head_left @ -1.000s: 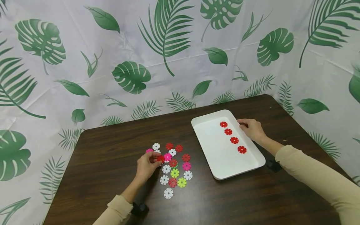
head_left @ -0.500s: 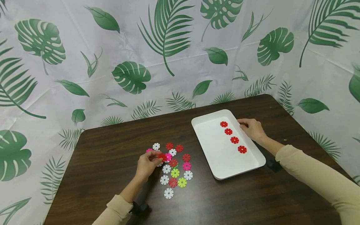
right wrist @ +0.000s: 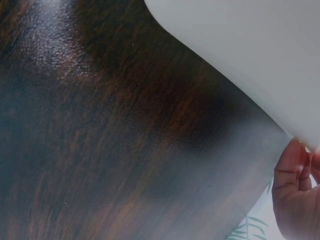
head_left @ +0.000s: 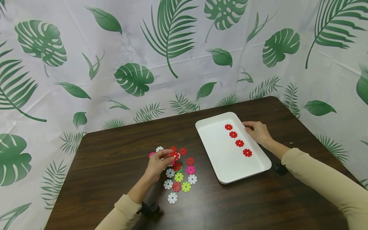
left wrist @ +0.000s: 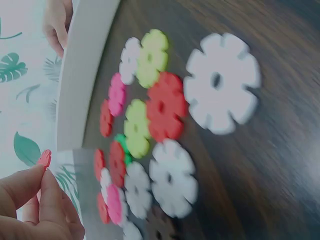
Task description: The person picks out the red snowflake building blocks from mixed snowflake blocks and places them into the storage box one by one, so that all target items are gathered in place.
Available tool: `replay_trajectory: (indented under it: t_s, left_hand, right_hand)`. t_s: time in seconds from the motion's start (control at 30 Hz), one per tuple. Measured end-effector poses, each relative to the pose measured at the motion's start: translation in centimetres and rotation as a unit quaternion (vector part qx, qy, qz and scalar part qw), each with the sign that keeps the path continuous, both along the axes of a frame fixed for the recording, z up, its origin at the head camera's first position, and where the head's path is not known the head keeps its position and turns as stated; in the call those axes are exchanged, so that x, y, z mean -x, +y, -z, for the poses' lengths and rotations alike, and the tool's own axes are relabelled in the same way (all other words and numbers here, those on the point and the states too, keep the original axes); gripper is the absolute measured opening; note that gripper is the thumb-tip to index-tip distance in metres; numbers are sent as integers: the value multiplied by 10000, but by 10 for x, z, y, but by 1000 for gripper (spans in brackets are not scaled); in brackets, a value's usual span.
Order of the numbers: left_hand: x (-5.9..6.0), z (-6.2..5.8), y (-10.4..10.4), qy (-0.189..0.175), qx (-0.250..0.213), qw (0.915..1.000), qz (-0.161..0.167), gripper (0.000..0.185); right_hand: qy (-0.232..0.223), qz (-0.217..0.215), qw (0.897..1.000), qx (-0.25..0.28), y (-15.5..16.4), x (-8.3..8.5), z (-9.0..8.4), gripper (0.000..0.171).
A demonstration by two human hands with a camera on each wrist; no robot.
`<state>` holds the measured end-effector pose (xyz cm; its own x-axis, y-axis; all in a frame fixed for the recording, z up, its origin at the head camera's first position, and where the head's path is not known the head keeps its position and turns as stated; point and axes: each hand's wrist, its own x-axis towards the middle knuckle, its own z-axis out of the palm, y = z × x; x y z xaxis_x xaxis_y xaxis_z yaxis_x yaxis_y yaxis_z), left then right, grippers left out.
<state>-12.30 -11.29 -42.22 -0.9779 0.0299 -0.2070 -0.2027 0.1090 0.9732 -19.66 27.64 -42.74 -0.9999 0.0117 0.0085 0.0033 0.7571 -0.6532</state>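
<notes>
My left hand (head_left: 156, 165) pinches a red notched disc (head_left: 174, 156) between thumb and fingertips, raised over the spread of discs. In the left wrist view that red disc (left wrist: 45, 158) stands edge-on at the fingertips. Beneath and beside the hand lie white discs (head_left: 172, 197), red discs (head_left: 190, 161), pink discs (head_left: 191, 169) and yellow-green discs (head_left: 186, 186), some overlapping. My right hand (head_left: 257, 132) holds the right side of a white tray (head_left: 215, 150); its thumb (right wrist: 289, 167) meets the tray's edge in the right wrist view. Several red discs (head_left: 239, 143) lie in a row inside the tray.
The dark wooden table (head_left: 115, 179) carries the tray right of the loose discs. A leaf-printed cloth (head_left: 184, 86) hangs behind the table and along its right side. A green disc (left wrist: 123, 147) and a dark brown disc (left wrist: 161, 225) show among the others.
My left hand has lifted and moved slightly right and away from me with the red disc, now over other discs. My right hand and the tray stay in place.
</notes>
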Motion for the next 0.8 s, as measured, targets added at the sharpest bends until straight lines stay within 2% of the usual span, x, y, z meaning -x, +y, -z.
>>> replay_trajectory:
  t_s: [0.2,0.33,0.47,0.6,0.8]
  left_hand:
    - [3,-8,20,-51,-234,9994,236,29]
    - [6,-13,41,-4,-496,9972,554,28]
    - [11,-16,71,95,-748,9933,880,29]
    - [13,-17,107,138,-789,9899,1173,27]
    - [11,-13,154,-27,-606,9897,1298,23]
  right_hand:
    - [-15,12,10000,2,0,0,0,35]
    - [1,18,10000,0,1,1,2,35]
    - [14,8,10000,-1,1,1,1,35]
    - [13,22,10000,-24,1,0,2,35]
    - [51,25,10000,-57,0,1,2,35]
